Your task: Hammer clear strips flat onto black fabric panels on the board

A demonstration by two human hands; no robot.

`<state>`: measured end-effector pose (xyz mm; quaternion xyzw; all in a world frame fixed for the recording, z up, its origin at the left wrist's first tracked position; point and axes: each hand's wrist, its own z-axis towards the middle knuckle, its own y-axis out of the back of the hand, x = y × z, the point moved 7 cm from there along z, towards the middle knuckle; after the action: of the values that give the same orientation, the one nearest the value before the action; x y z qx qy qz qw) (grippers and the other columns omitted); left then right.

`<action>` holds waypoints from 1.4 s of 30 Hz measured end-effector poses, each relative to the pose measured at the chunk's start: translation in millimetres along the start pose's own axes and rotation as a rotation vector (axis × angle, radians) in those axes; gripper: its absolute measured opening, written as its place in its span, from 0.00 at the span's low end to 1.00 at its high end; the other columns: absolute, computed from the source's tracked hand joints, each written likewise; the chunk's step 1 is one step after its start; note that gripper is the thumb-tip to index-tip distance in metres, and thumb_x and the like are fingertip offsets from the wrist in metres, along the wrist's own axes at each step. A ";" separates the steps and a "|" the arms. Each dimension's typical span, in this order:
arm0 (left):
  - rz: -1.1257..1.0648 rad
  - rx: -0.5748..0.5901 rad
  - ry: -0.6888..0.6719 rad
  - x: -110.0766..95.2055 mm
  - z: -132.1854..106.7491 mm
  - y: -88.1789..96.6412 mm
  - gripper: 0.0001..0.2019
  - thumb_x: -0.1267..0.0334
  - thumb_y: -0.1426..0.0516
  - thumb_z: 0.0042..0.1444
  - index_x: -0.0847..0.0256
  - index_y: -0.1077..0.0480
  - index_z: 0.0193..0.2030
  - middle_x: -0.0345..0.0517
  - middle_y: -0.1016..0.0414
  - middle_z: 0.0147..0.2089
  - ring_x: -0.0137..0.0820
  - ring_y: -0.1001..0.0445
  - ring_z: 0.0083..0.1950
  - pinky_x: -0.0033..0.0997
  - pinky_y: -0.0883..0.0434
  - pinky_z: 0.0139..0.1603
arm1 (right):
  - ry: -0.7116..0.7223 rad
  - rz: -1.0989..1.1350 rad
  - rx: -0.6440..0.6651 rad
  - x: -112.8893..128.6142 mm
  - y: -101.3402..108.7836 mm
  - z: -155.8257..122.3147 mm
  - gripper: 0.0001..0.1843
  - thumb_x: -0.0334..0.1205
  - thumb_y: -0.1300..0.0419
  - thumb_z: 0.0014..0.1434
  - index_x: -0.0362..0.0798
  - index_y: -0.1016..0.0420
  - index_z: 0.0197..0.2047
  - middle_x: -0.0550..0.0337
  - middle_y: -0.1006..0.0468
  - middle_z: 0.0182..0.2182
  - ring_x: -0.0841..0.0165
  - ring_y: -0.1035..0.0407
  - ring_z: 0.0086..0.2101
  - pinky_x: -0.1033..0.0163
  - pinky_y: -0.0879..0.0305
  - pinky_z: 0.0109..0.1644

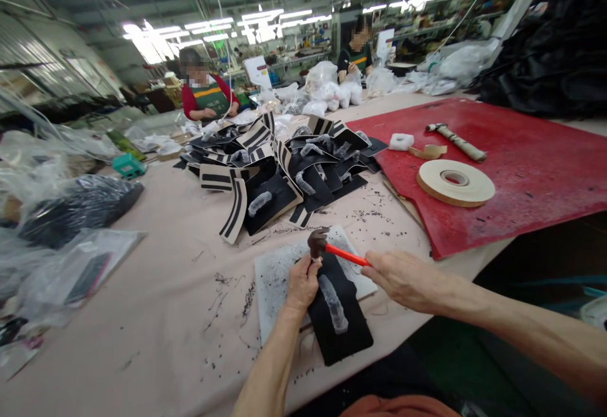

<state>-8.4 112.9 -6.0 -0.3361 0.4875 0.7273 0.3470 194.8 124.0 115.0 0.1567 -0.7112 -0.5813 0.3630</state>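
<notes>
My right hand (396, 278) grips the red handle of a hammer (348, 254). Its dark head is directly over the fingers of my left hand (303, 281); I cannot tell whether it touches the tool there. Those fingers pinch a slim upright punch, mostly hidden by the hand and hammer head. Under and beside my left hand lies a black panel (348, 335) with a handle wrapped in clear plastic (334, 303). The panel's far part rests on a pale board (275, 284) speckled with black bits, and its near end reaches past the board towards the table edge.
Beyond the board is a heap of similar black panels (270, 199) with striped strips. At right, a red sheet (531, 176) carries a tape roll (427, 180) and a wrapped hammer-like tool (458, 142). Plastic bags (95, 208) lie left. Two people sit across the table.
</notes>
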 end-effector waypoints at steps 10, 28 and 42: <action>-0.039 0.004 0.009 -0.7 -2.6 0.3 0.09 0.65 0.46 0.64 0.57 0.25 0.44 0.44 0.17 0.42 0.34 0.20 0.43 0.33 0.25 0.47 | -0.152 0.134 -0.002 -7.8 -10.4 -3.9 0.13 0.47 0.51 0.69 0.50 0.35 0.36 0.60 0.32 0.22 0.69 0.42 0.20 0.62 0.53 0.26; -0.091 -0.019 0.077 0.5 -3.1 4.3 0.10 0.62 0.44 0.63 0.58 0.23 0.47 0.47 0.16 0.45 0.36 0.18 0.46 0.37 0.23 0.51 | 0.163 0.017 -0.173 -6.8 -80.3 11.9 0.24 0.31 0.44 0.62 0.48 0.35 0.61 0.46 0.33 0.58 0.56 0.37 0.55 0.52 0.38 0.57; -0.011 -0.498 0.189 -19.0 -14.4 19.1 0.10 0.56 0.37 0.56 0.60 0.24 0.34 0.40 0.22 0.28 0.30 0.26 0.28 0.28 0.28 0.32 | 0.304 -0.124 0.009 51.9 -129.5 44.0 0.18 0.32 0.45 0.61 0.43 0.30 0.54 0.44 0.29 0.52 0.58 0.32 0.43 0.55 0.37 0.44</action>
<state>-11.9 90.6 14.5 -0.4800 0.3218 0.7885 0.2103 102.6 86.3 7.9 0.2883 -0.6395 -0.5690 0.4291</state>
